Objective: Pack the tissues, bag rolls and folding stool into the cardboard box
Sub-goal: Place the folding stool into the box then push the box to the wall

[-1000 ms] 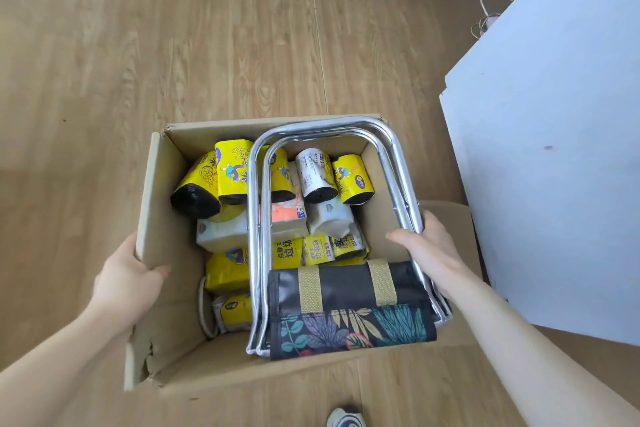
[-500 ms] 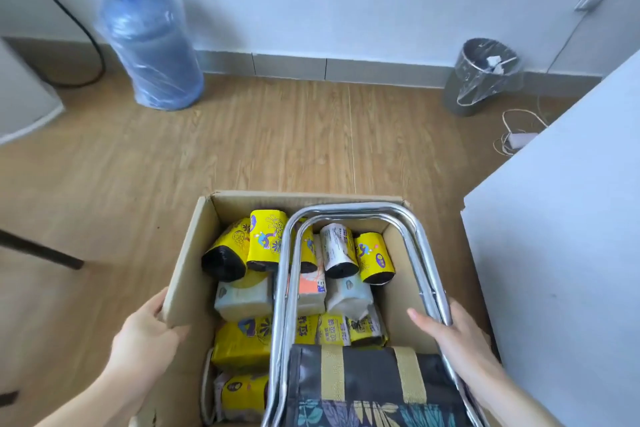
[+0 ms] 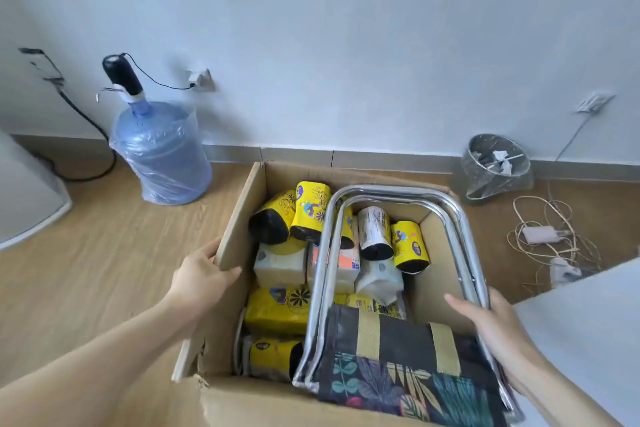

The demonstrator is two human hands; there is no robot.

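Now the left hand (image 3: 201,276) clasps the left wall of the cardboard box (image 3: 239,218), thumb inside, fingers outside. The right hand (image 3: 491,319) lies half open against the folding stool (image 3: 391,291), its grip wrapped around nothing. Tissues (image 3: 280,265) and bag rolls (image 3: 310,210) already lie inside. The stool rests on top and sticks out at the near right corner; I would hold the box firmly and press the frame down evenly.
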